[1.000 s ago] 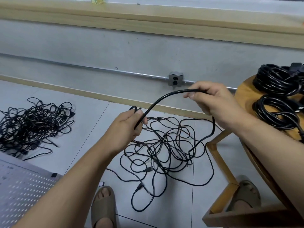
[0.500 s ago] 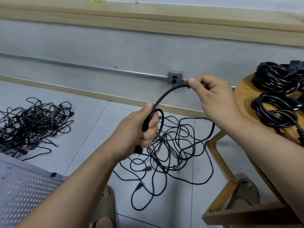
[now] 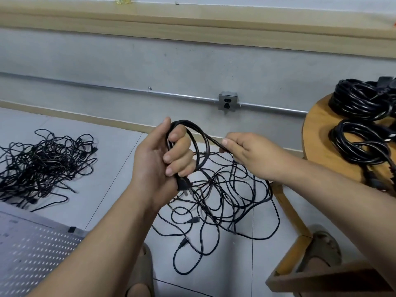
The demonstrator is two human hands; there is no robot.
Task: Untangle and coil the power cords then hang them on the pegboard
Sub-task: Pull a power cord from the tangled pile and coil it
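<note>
My left hand [image 3: 162,159] grips a black power cord [image 3: 198,144] wound into a small loop, its plug [image 3: 183,185] sticking out below my fist. My right hand [image 3: 246,155] pinches the same cord a short way to the right of the loop. The rest of the cord runs down into a loose tangle of black cords [image 3: 222,202] on the tiled floor beneath my hands. A white pegboard [image 3: 32,249] lies flat at the lower left.
A second tangled heap of cords [image 3: 42,166] lies on the floor at the left. A round wooden table [image 3: 317,146] at the right carries coiled cords [image 3: 364,129]. A wall socket [image 3: 227,101] sits on a metal conduit. My sandalled feet show at the bottom.
My left hand has rotated and gathered the cord into a loop with the plug now hanging below it. My right hand came down and closer to the left, sliding along the cord.
</note>
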